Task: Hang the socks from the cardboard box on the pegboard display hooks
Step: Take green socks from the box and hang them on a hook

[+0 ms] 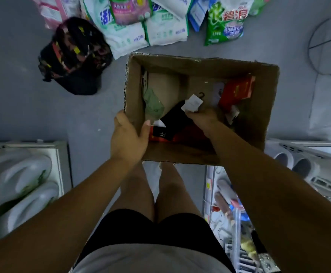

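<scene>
An open cardboard box (259,107) stands on the grey floor below me. My left hand (128,137) grips its near-left wall, thumb inside. My right hand (204,117) is inside the box and pinches a black pair of socks (175,118) at its white card label, which carries a small black hook. More socks lie in the box: a green pair (153,105) at the left, a red pack (237,91) at the right and red ones under the black pair. No pegboard or hooks are in view.
Detergent bags (160,26) lie on the floor beyond the box. A dark bundle of socks (76,56) sits at the upper left. Shelves with white goods (21,174) flank my legs at left and right. A wire ring stand (326,44) is at the far right.
</scene>
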`<action>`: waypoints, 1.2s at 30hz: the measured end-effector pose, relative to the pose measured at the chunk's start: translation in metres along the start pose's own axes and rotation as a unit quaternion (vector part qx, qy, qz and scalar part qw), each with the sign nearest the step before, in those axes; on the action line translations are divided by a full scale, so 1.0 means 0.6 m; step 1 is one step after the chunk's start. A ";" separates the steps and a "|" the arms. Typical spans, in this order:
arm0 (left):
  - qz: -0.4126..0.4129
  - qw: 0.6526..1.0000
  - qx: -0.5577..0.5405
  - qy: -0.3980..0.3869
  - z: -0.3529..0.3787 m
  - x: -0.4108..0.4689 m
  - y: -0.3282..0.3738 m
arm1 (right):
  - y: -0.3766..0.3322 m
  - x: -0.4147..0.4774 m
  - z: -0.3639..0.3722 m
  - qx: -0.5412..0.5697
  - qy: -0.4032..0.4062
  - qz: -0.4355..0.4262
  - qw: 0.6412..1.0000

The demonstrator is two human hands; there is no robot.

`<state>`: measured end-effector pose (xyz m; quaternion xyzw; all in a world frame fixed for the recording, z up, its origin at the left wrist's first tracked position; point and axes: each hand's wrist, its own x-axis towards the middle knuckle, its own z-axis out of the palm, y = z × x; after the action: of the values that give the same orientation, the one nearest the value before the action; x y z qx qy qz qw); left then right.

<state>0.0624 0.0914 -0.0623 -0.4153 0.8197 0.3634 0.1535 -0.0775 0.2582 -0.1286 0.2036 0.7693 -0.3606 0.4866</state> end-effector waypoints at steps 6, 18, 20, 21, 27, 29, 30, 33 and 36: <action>0.027 0.999 0.015 0.045 0.012 0.000 -0.002 | 0.012 0.081 0.059 0.083 0.073 0.083 0.990; 0.029 0.998 0.028 0.039 0.004 -0.001 -0.001 | 0.004 0.079 0.068 0.109 0.153 -0.053 0.981; 0.032 0.998 0.024 0.044 0.004 -0.001 0.000 | -0.001 0.074 0.076 0.095 0.064 -0.075 0.991; 0.032 0.998 0.022 0.046 0.005 -0.001 0.000 | -0.008 0.073 0.082 0.083 0.019 -0.079 0.993; 0.043 0.998 0.012 0.038 0.004 0.002 -0.009 | -0.048 0.109 0.144 -0.026 -0.024 -0.090 0.995; 0.045 0.998 0.004 0.035 0.002 0.001 -0.009 | -0.050 0.120 0.164 -0.043 -0.031 -0.077 0.996; 0.046 0.998 -0.001 0.034 0.002 0.000 -0.008 | -0.048 0.123 0.171 -0.044 -0.030 -0.068 0.996; 0.046 0.998 -0.012 0.028 0.000 -0.001 -0.004 | -0.041 0.109 0.171 -0.005 -0.029 -0.035 0.999; 0.046 0.999 -0.016 0.020 -0.003 0.001 -0.006 | -0.025 0.074 0.144 0.053 -0.028 -0.039 0.997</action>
<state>0.0649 0.0883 -0.0628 -0.3867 0.8351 0.3744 0.1133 -0.0550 0.1816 -0.1864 0.1884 0.7425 -0.4254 0.4819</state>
